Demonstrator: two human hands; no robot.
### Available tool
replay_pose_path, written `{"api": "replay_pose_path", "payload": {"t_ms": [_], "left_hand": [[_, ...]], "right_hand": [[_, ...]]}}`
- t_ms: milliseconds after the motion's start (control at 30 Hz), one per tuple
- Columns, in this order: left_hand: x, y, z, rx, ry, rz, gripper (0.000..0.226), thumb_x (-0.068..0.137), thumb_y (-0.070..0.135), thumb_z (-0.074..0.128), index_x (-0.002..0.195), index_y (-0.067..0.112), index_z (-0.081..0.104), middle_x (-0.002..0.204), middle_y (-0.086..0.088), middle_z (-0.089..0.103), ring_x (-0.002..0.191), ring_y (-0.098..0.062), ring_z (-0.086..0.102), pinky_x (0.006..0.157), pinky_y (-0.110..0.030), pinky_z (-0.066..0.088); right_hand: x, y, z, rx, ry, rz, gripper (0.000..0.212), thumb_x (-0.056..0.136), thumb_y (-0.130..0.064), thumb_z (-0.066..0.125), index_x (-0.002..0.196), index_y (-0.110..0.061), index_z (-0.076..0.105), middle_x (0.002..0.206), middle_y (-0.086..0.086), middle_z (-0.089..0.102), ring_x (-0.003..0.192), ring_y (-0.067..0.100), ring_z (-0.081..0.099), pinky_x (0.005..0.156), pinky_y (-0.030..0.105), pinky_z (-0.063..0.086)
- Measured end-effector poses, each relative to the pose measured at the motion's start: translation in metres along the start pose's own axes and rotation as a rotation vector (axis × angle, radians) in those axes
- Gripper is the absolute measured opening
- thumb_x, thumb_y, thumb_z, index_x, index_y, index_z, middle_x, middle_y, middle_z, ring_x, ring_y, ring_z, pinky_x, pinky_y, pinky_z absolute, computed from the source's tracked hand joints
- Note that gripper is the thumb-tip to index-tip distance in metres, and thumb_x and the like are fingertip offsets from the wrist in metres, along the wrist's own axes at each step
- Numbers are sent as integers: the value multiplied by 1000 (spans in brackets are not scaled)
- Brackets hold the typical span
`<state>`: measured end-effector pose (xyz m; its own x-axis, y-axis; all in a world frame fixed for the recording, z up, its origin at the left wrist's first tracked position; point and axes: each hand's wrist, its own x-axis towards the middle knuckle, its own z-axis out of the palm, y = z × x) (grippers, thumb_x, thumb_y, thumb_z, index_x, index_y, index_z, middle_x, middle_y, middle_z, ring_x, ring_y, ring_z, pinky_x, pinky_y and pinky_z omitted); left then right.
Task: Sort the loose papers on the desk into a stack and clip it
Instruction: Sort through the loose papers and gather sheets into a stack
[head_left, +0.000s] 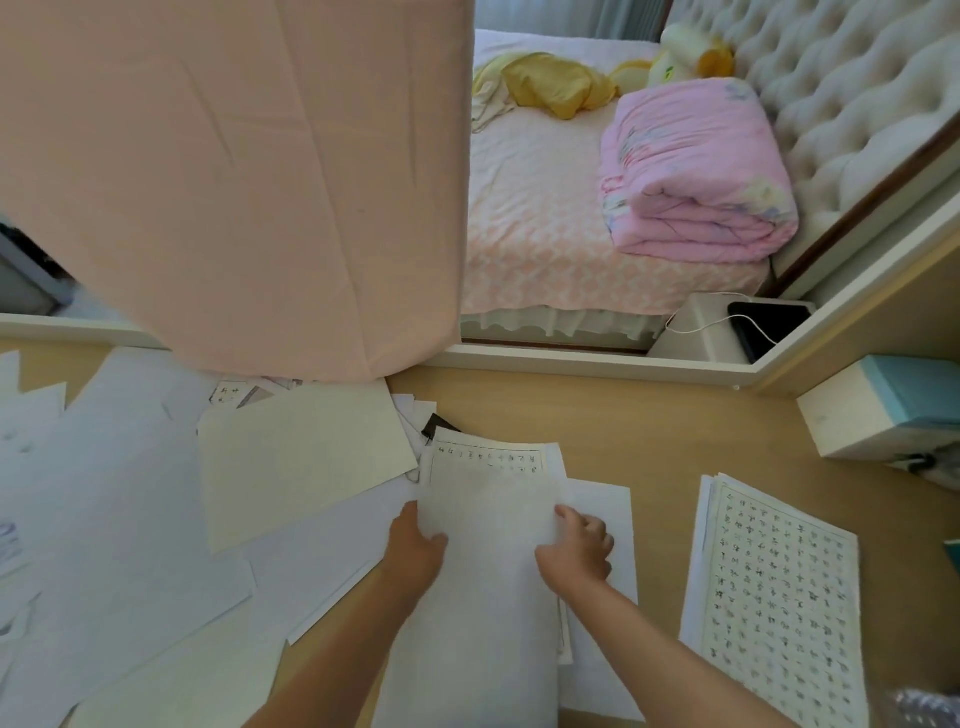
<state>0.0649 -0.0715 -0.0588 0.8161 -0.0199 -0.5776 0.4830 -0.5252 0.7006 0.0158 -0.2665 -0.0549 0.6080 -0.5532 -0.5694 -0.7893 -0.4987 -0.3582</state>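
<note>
One wide-angle camera on the person's head looks forward and steeply down, close above the left hand (415, 545) and right hand (579, 551) holding papers (488, 493) over the desk (623, 431), with the bed (535, 234) beyond.

- Bench (623, 415) — pale wood, smooth, matt.
- Loose papers (130, 493) — thin white paper, matt.
- Hanging sheet (234, 182) — pink cloth, creased.
- Quilt (691, 171) — soft stitched cloth.
- Headboard (857, 93) — buttoned, padded upholstery.
</note>
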Motion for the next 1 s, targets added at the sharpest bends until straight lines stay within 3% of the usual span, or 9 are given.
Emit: {"api": "replay_pose_path", "payload": {"t_ms": [167,267,400,500,600,700,767,900,1000], "left_hand": [[-4,6,-5,-215,-77,-92,46,82,3,69,119,15,45,103,-2,59,93,-22,62,76,-33,54],[-3,4,-9,-219,-171,-151,39,75,5,72,112,9,60,97,-7,67,87,-25,66,77,-39,58],[-11,0,-6,-96,-147,-77,30,88,4,60,118,5,62,98,-5,66,88,-22,65,72,-31,52],[-17,6,1,-108,-92,7,28,95,18,59,121,11,59,104,-4,64,89,-19,62,74,-30,51],[-19,7,13,-30,-134,55,27,94,25,60,120,17,58,109,1,66,95,-16,64,81,-32,55],[-20,3,29,246,-158,110,33,83,29,70,112,18,61,106,3,66,95,-15,63,87,-40,55],[-20,1,41,376,-132,161,46,72,32,76,112,17,60,106,2,64,94,-15,62,85,-37,55],[-32,8,57,252,-100,74,60,71,23,82,120,15,49,111,-2,58,96,-20,62,83,-37,56],[-33,8,61,228,-82,41,66,72,20,81,127,14,44,117,-5,55,99,-22,61,86,-41,56]], "right_hand": [[-13,-3,-4,222,19,153,71,81,-13,54,147,-24,32,143,8,27,125,30,35,99,40,45],[-15,0,-15,367,-25,226,75,82,-9,58,150,-17,26,145,10,28,104,26,50,79,31,50],[-19,13,-25,452,-205,112,24,81,-1,61,102,-9,66,102,5,68,77,16,62,65,24,47],[-17,27,-34,470,-174,49,6,86,-19,67,83,-14,69,90,2,73,78,17,68,71,30,56],[-11,41,-40,377,10,122,22,90,-37,57,95,-17,66,107,7,67,100,25,61,84,38,51],[-4,57,-38,251,110,232,47,86,-44,59,129,-29,53,135,10,42,128,32,35,95,43,42],[-4,61,-39,322,91,282,58,81,-39,65,136,-33,46,136,8,35,122,31,38,93,43,47],[-2,65,-37,604,-40,344,69,79,-16,65,142,-22,38,129,7,48,95,24,57,65,30,50],[6,72,-35,506,-137,310,52,83,-11,63,132,-10,48,117,6,60,98,24,61,76,32,52]]}}
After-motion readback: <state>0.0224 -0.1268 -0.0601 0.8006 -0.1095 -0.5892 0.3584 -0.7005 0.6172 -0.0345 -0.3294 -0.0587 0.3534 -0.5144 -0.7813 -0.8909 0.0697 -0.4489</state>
